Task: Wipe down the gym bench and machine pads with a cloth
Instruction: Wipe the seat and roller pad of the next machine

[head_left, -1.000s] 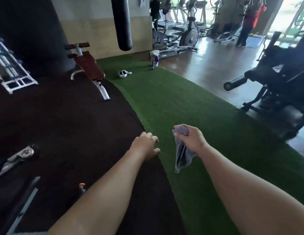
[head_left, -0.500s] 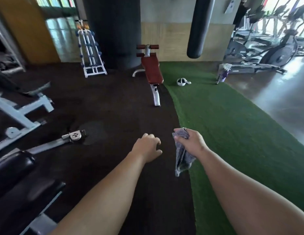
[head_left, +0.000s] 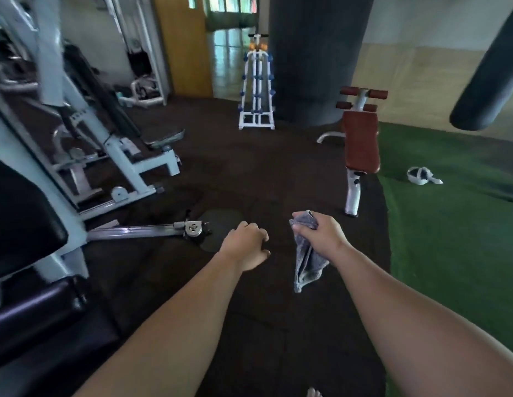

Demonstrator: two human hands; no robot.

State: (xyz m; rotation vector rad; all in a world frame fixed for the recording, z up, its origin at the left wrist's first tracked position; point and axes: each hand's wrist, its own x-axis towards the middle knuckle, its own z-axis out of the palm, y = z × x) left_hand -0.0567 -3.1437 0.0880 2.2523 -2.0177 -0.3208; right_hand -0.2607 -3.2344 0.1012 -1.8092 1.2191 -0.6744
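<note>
The right hand (head_left: 321, 234) pinches the bunched top of a grey terry cloth (head_left: 307, 263), its long axis hanging toward 6 o'clock. The left hand (head_left: 246, 246), loosely curled, holds nothing. A red padded bench (head_left: 361, 138) lies at 1 o'clock.

Head-worn camera looks forward and down, near the cloth (head_left: 308, 262).

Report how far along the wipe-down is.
Done: no pad shows signs of wiping. In hand: the right hand grips the grey cloth, hanging clear of everything; the left hand is empty. Left: the red bench ahead and the black machine pads at left.
</note>
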